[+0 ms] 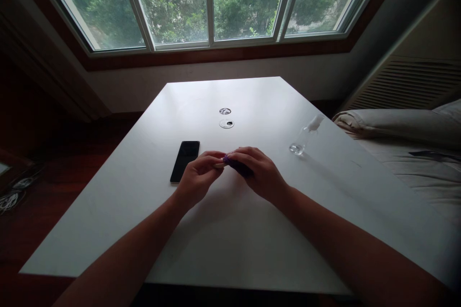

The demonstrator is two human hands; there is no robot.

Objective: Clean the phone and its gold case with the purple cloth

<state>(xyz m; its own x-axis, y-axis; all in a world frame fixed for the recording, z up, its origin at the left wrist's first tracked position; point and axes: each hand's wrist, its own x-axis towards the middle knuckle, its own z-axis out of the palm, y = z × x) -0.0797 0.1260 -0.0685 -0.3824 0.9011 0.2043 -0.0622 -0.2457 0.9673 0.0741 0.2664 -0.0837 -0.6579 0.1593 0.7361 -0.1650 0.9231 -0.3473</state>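
Note:
Both my hands meet above the middle of the white table [201, 244]. My right hand [261, 172] is closed around a small dark item with a purple end [240, 168]; its kind is unclear, and the fingers cover much of it. My left hand [200, 175] is pinched, its fingertips touching the purple end. A thin pale edge shows between the left thumb and fingers, too small to name. Just left of my left hand a black-screened smartphone [185, 162] lies flat. To the right of my right hand stands a clear spray bottle [302, 140] with a whitish top.
Toward the back, a round opening [225, 111] and a round cover with a dark notch [226, 124] sit in the tabletop. Past the far edge is a window [209, 43]. A bed with a rolled cover [382, 122] borders the right side. Cables [14, 196] lie on the floor at left.

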